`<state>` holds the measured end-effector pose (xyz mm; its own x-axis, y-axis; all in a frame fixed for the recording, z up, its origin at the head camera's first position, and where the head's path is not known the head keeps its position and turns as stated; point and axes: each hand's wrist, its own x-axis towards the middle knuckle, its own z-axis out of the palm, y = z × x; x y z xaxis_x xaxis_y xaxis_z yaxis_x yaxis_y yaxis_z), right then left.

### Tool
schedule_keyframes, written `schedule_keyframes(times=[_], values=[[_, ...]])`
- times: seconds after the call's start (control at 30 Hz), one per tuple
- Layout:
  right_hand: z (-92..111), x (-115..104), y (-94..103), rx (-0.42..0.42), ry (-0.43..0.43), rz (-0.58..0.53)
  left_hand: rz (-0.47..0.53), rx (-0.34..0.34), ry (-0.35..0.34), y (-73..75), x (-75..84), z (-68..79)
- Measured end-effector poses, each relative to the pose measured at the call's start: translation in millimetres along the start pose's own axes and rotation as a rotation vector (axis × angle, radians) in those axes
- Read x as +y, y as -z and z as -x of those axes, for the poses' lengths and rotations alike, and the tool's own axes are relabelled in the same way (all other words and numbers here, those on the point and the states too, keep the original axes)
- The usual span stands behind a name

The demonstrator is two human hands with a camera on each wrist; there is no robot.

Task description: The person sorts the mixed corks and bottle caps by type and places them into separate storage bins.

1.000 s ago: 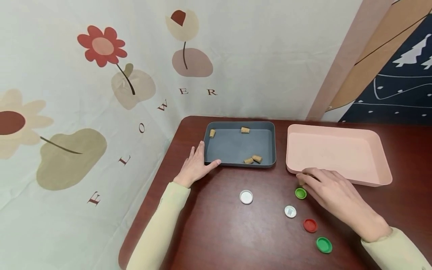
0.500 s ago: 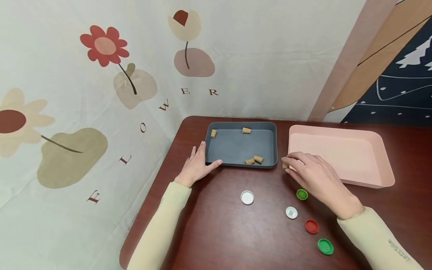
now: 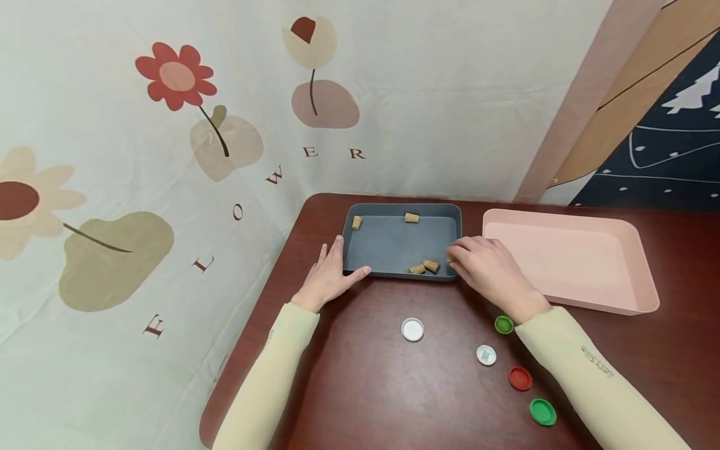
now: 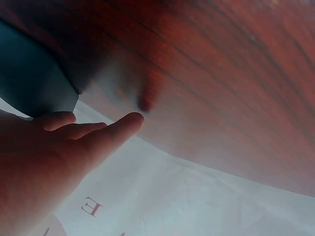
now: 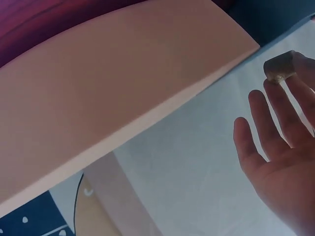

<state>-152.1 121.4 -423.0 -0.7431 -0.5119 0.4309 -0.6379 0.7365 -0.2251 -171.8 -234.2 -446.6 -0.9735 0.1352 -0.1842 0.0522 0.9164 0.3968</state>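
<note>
My right hand (image 3: 488, 270) pinches a cork (image 5: 280, 67) between thumb and fingertips, over the right side of the dark grey tray (image 3: 388, 240). In the head view that cork is mostly hidden by the fingers. Two corks (image 3: 431, 266) lie together near the tray's front edge, one cork (image 3: 412, 217) by the back wall and another cork (image 3: 357, 222) in the back left corner. With fingers spread, my left hand (image 3: 325, 278) rests against the tray's front left corner, its thumb along the front rim and its fingers on the left side.
A pink tray (image 3: 568, 259) stands right of the grey one. Several bottle caps lie on the brown table in front: a white cap (image 3: 413, 329), a silvery cap (image 3: 486, 355), a light green cap (image 3: 504, 324), a red cap (image 3: 520, 378) and a green cap (image 3: 542, 412).
My right hand has moved left with the cork, from the front of the pink tray to over the grey tray's right side. The left hand has stayed at the grey tray.
</note>
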Motion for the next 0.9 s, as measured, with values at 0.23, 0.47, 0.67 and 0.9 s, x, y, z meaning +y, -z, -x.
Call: schedule_keyframes(times=[0.23, 0.47, 0.67, 0.9], values=[[-15, 1, -15.4, -0.077, -0.036, 0.042, 0.005, -0.001, 0.001, 0.1, 0.3, -0.4], [-24, 4, -24.4, -0.098, -0.043, 0.063, -0.005, -0.009, 0.008, 0.0, 1.2, -0.2], [-26, 5, -28.2, -0.130, -0.076, 0.051, -0.003, -0.013, 0.004, 0.1, 1.5, 0.9], [-26, 3, -24.9, -0.120, -0.076, 0.038, 0.003, -0.005, 0.000, 0.1, 0.7, 0.5]])
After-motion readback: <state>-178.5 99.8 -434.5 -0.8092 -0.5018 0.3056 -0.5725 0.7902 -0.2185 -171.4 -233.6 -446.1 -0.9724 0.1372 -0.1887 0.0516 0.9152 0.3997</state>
